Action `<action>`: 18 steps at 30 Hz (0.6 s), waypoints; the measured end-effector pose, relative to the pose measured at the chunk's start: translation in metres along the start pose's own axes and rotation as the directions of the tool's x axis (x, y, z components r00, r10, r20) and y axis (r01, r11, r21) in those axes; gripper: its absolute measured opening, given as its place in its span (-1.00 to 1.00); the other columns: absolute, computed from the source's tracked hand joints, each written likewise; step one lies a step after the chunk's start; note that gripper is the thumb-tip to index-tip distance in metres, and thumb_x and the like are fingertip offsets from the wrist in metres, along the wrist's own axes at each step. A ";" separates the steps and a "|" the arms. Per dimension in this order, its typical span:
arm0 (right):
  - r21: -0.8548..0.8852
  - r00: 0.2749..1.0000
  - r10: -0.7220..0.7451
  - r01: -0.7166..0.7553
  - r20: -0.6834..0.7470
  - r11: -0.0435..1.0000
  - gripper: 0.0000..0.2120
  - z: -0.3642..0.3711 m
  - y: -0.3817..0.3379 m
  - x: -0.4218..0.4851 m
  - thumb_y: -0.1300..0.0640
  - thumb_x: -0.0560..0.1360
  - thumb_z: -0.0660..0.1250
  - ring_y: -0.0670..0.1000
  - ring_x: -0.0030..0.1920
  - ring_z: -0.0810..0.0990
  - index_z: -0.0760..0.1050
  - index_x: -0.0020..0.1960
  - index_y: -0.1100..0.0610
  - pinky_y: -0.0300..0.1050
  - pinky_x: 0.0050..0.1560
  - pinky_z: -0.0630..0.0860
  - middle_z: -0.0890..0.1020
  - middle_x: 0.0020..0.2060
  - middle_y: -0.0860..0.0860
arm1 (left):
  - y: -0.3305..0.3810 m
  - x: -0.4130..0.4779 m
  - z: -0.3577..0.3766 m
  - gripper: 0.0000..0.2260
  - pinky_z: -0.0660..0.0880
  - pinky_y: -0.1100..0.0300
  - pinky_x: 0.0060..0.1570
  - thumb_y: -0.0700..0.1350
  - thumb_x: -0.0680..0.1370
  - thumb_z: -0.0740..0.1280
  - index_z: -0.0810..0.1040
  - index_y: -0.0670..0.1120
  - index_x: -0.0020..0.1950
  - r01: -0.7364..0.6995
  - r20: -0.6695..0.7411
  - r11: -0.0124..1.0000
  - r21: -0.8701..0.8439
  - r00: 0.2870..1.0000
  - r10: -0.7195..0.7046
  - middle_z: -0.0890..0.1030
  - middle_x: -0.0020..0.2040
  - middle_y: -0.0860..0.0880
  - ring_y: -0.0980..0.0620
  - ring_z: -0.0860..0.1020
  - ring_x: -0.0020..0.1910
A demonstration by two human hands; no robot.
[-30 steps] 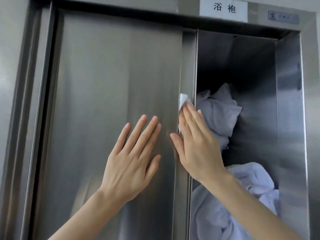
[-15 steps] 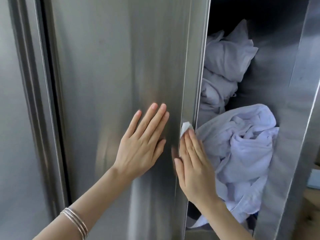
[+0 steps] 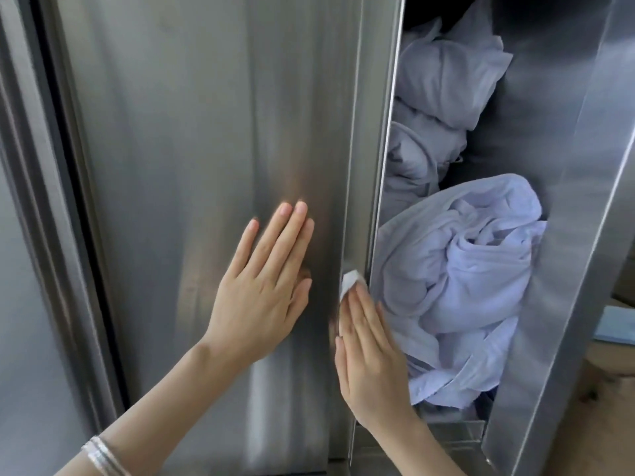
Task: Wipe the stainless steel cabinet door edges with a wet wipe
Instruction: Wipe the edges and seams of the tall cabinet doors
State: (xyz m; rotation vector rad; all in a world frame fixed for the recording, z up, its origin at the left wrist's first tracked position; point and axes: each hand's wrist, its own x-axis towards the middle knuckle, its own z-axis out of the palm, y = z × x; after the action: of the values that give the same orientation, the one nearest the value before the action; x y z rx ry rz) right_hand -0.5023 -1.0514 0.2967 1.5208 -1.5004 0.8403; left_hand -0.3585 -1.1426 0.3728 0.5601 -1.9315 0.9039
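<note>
Stainless steel cabinet door (image 3: pixel 206 132) fills the view, with crumpled white linens (image 3: pixel 464 269) piled in the open compartment to its right. The left hand (image 3: pixel 264 293), silver bangles (image 3: pixel 103 456) at the wrist, lies flat on the door's face with fingers straight. The right hand (image 3: pixel 371 355), fingers also straight, presses a white wet wipe (image 3: pixel 350 281) against the door edge (image 3: pixel 374 166).

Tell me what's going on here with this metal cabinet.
A person is cleaning a stainless steel cabinet door. The right hand presses a white wet wipe against the door edge with straight fingers, low on the door. The left hand lies flat on the door's face. Beside the edge, crumpled white laundry is piled inside the cabinet.
</note>
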 end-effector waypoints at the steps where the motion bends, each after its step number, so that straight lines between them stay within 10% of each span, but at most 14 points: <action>1: -0.004 1.000 -0.010 0.010 0.005 1.000 -0.60 -0.001 0.004 0.005 0.20 0.58 0.03 0.15 0.41 0.29 0.42 0.30 0.36 0.11 0.35 0.32 0.36 0.37 0.20 | 0.001 0.000 -0.001 -0.46 0.05 -0.10 0.52 -0.03 0.63 0.10 0.10 -0.22 0.55 0.005 0.004 1.000 0.001 1.000 -0.005 0.08 0.58 -0.14 -0.10 0.05 0.57; 8: 0.027 0.996 0.042 -0.040 -0.083 0.999 -0.61 -0.009 0.012 0.061 0.26 0.60 0.06 0.11 0.49 0.13 0.29 0.39 0.37 0.08 0.46 0.16 0.27 0.43 0.21 | 0.012 0.000 -0.003 -0.41 0.05 -0.10 0.51 -0.07 0.57 0.17 0.11 -0.27 0.54 0.058 0.024 0.998 -0.005 0.998 -0.058 0.11 0.56 -0.19 -0.13 0.08 0.56; 14: -0.007 0.993 0.035 -0.034 0.111 0.999 -0.64 0.024 -0.010 -0.063 0.25 0.54 0.10 0.16 0.37 0.36 0.47 0.26 0.33 0.11 0.21 0.47 0.35 0.35 0.21 | 0.024 -0.040 0.004 -0.41 0.06 -0.07 0.52 -0.12 0.55 0.20 0.14 -0.21 0.55 0.012 0.065 0.999 -0.045 0.998 -0.009 0.10 0.58 -0.12 -0.09 0.08 0.56; 18: 0.049 0.988 0.027 -0.035 0.154 0.998 -0.60 0.013 -0.006 -0.055 0.22 0.61 -0.03 0.12 0.43 0.28 0.41 0.33 0.32 0.14 0.35 0.32 0.33 0.40 0.18 | 0.035 -0.073 0.012 -0.35 0.07 -0.07 0.51 -0.13 0.52 0.24 0.07 -0.18 0.57 -0.009 0.144 1.000 -0.030 0.990 0.013 0.07 0.59 -0.09 -0.09 0.07 0.56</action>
State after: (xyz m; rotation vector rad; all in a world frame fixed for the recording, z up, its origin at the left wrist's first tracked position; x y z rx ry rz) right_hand -0.5013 -1.0386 0.2418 1.6351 -1.6282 0.8006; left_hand -0.3528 -1.1280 0.2921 0.6122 -2.0760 0.8608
